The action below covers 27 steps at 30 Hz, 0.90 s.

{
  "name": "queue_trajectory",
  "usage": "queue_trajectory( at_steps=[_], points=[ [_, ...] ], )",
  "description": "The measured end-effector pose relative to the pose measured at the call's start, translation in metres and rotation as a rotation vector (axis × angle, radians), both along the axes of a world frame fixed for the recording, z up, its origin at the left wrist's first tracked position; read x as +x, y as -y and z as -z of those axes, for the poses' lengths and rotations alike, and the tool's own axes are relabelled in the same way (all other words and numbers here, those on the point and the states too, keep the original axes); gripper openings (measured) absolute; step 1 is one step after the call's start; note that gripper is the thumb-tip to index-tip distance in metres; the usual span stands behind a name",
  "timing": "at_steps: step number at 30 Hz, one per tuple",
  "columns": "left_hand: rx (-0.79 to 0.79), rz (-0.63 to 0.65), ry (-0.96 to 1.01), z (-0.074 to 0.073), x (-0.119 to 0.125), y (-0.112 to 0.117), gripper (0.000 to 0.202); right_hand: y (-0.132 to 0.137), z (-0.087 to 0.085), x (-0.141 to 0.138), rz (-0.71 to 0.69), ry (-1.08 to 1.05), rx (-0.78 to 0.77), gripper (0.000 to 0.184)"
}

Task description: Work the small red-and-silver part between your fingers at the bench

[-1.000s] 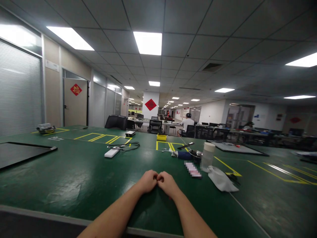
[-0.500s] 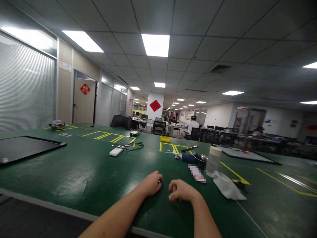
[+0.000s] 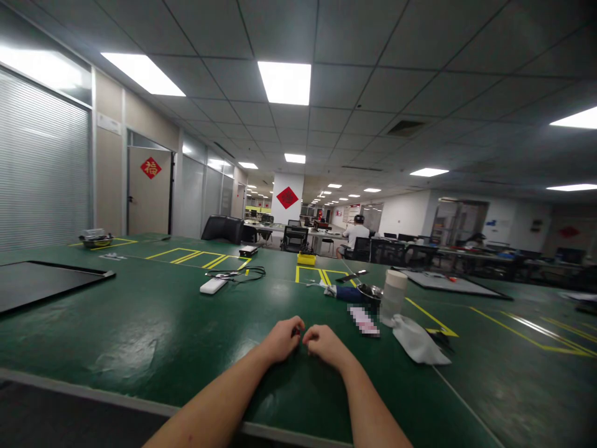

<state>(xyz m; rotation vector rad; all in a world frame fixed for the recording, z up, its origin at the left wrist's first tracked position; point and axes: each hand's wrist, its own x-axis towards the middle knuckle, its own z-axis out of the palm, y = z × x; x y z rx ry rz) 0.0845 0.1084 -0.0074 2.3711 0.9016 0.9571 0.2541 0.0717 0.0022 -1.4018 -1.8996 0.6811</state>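
Note:
Both my forearms rest on a green table (image 3: 153, 330) near its front edge. My left hand (image 3: 282, 339) lies with fingers curled, and a tiny dark-red thing shows at its fingertips, too small to identify. My right hand (image 3: 326, 345) sits just to its right, fingers curled, fingertips almost meeting the left hand's. Nearest on the right are a pixelated flat card (image 3: 362, 320), a translucent jar (image 3: 392, 297), a metal bowl (image 3: 368, 291) and a crumpled white cloth (image 3: 415, 345).
A white bar-shaped device (image 3: 212, 285) with a black cable (image 3: 242, 274) lies ahead on the left. A black tray (image 3: 37, 283) sits far left, a yellow box (image 3: 306, 259) farther back. Yellow tape marks the table. A seated person (image 3: 354, 233) works at distant desks.
My hands were touching a second ago, drew apart half a second ago, and now sit close together again. The camera view shifted slightly.

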Motion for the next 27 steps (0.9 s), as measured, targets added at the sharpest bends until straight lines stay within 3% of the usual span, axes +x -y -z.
queue_trajectory(
  at_steps=[3, 9, 15, 21, 27],
  points=[
    [-0.04, -0.032, 0.045, 0.001, 0.0, -0.003, 0.033, -0.005, 0.005, -0.001, 0.035, -0.085, 0.003, 0.023],
    [-0.135, -0.021, 0.104, 0.002, -0.001, -0.011, 0.021, -0.006, 0.005, -0.002, 0.043, -0.254, 0.017, 0.019],
    [-0.299, 0.013, 0.167, 0.006, -0.001, -0.017, 0.025, -0.001, -0.001, -0.005, 0.069, -0.245, 0.062, 0.017],
    [-0.436, 0.089, 0.263, 0.009, 0.0, -0.018, 0.026, -0.006, 0.003, -0.005, 0.046, -0.38, 0.055, 0.023],
    [-0.45, 0.101, 0.214, 0.008, 0.0, -0.016, 0.023, -0.009, 0.009, -0.005, 0.037, -0.31, 0.005, 0.019]
  ],
)
